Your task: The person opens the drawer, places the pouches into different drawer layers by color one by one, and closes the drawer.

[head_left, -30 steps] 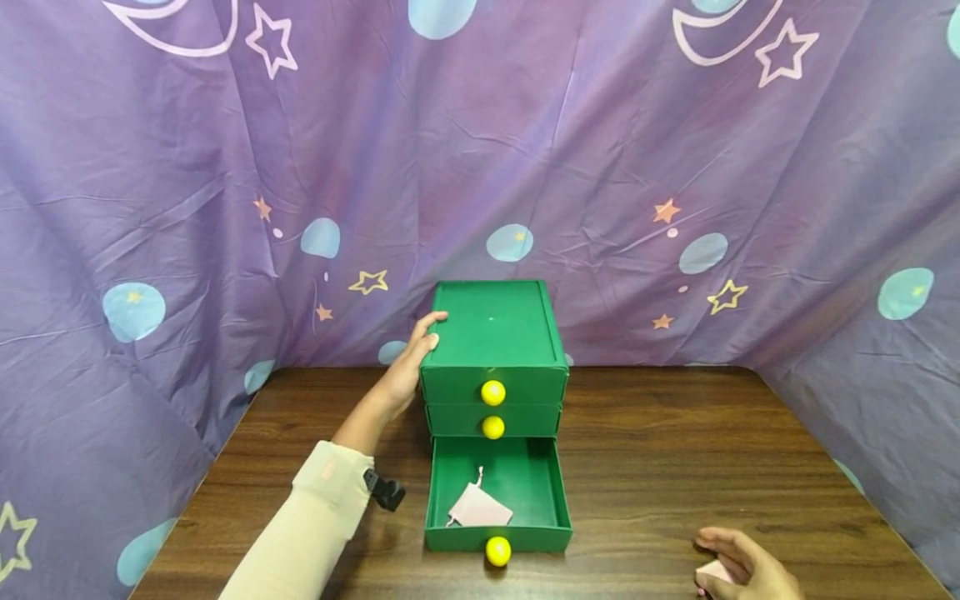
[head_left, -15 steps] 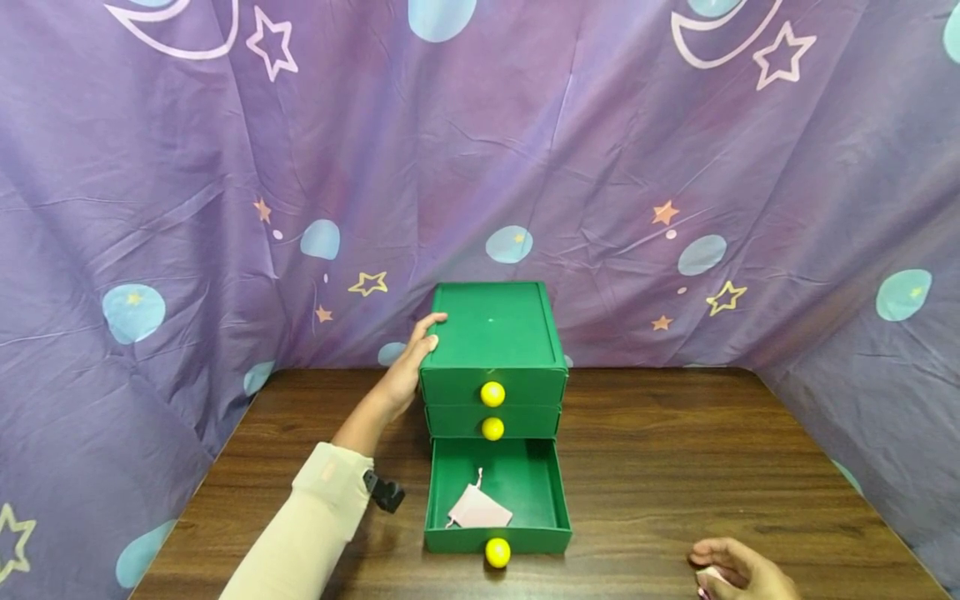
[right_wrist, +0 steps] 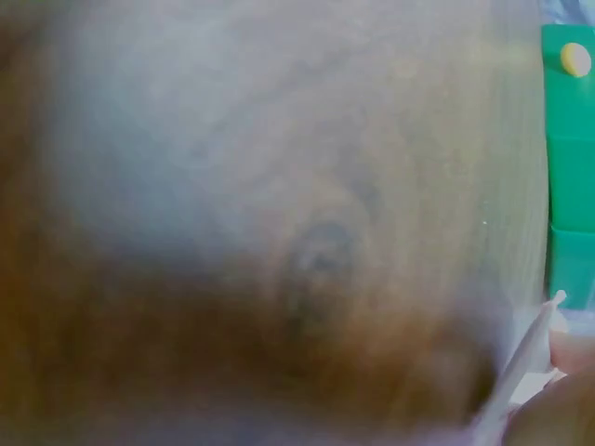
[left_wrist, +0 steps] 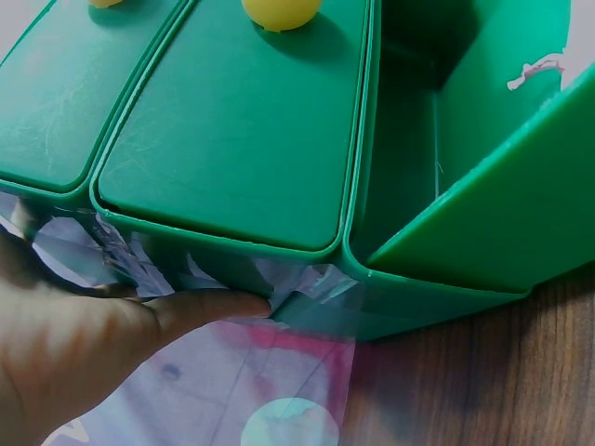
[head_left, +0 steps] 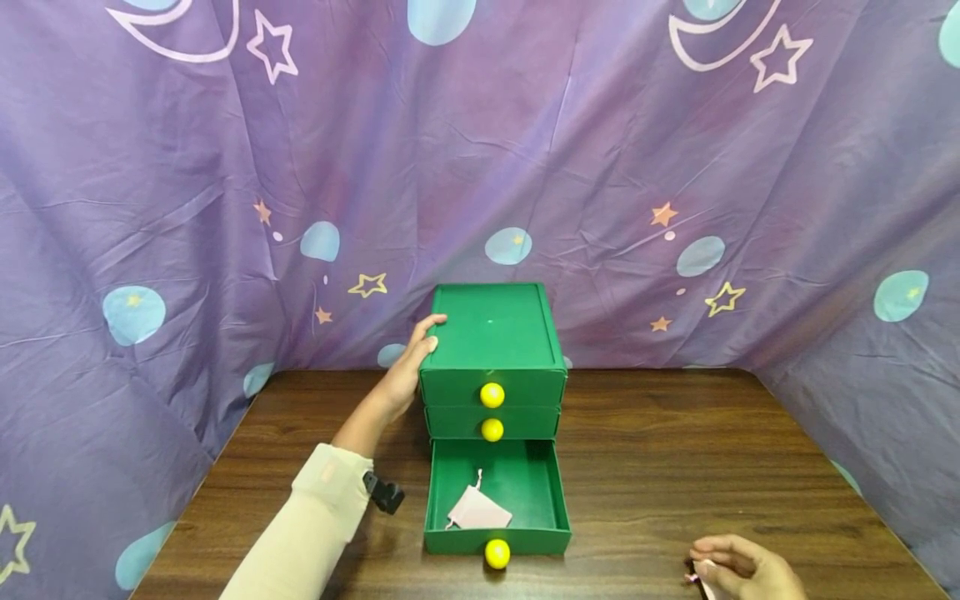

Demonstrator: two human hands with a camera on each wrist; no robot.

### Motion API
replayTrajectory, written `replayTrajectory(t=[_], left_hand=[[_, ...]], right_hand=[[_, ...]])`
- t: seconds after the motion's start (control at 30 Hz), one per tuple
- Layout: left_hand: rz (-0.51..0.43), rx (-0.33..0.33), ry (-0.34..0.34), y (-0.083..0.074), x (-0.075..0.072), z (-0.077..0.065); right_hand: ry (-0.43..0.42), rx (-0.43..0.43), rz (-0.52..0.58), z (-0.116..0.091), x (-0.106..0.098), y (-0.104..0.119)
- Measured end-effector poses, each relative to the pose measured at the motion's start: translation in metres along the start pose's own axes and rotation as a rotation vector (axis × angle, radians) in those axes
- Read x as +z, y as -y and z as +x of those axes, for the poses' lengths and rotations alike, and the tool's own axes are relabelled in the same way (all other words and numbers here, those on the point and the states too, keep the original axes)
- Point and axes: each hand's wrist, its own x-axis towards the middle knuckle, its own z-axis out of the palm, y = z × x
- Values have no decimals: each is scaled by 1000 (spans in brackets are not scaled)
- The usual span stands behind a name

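A green drawer unit (head_left: 495,325) with yellow knobs stands on the table; its bottom drawer (head_left: 534,492) is pulled out. Inside that drawer, toward the front left, lies a pale pink drawstring pouch (head_left: 480,508). My left hand (head_left: 405,371) rests on the unit's left side, fingertips at the top edge; in the left wrist view its thumb (left_wrist: 214,307) lies straight along the side. Low at the right of the head view, my right hand (head_left: 750,568) pinches another pale pink pouch (right_wrist: 521,376) between thumb and fingers, most of it hidden by the hand and the frame edge.
The brown wooden table (head_left: 637,467) extends on both sides of the unit. Behind it hangs a purple cloth (head_left: 600,167) with moons and stars. The upper two drawers are closed, their knobs (head_left: 492,395) facing front. Clear tape (left_wrist: 325,283) shows on the unit's side.
My right hand has shifted and turned slightly at the table's front right, with the pouch's cord now showing left of the fingers. The left hand and drawers stay put.
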Motion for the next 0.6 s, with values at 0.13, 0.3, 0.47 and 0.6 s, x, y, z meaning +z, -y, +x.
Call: replayTrajectory(t=[0.13,0.3,0.47,0.6], left_hand=[[3,6,1,0,-1,0],[3,8,6,0,-1,0],[4,3,1,0,-1,0],[1,-10,0,0,-1,0]], right_hand=[[-75,15,-89,4,5,10],[-127,50,-121,10,12,20],[-139,30,-112,15,20,28],[-137,47,-107,18,25,34]])
